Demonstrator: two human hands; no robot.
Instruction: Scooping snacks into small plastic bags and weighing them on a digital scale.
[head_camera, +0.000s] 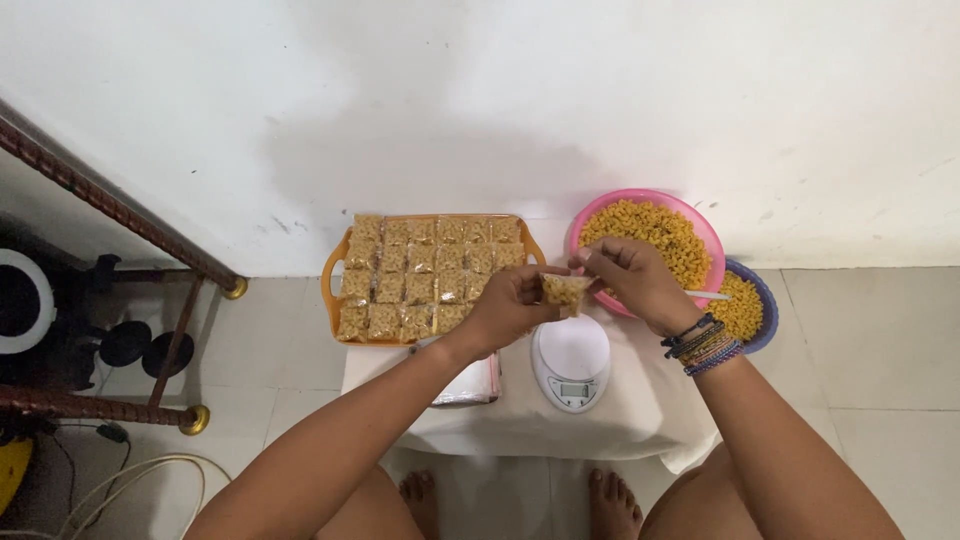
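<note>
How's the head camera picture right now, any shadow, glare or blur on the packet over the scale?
Head view: soft even light, no glare; a faint grey shadow on the wall above the orange tray. The small packet between left hand and right hand looks slightly soft; the scale display is too small to read.

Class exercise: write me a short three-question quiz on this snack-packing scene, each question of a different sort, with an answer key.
1. True or false: the small clear bag is held by both the left hand and the right hand.
2. What lies right below the bag? A) white scale B) orange tray C) blue bowl
3. Fill in: the fullest bowl of yellow snacks is the ___ bowl.

Key: 1 true; 2 A; 3 pink.
</note>
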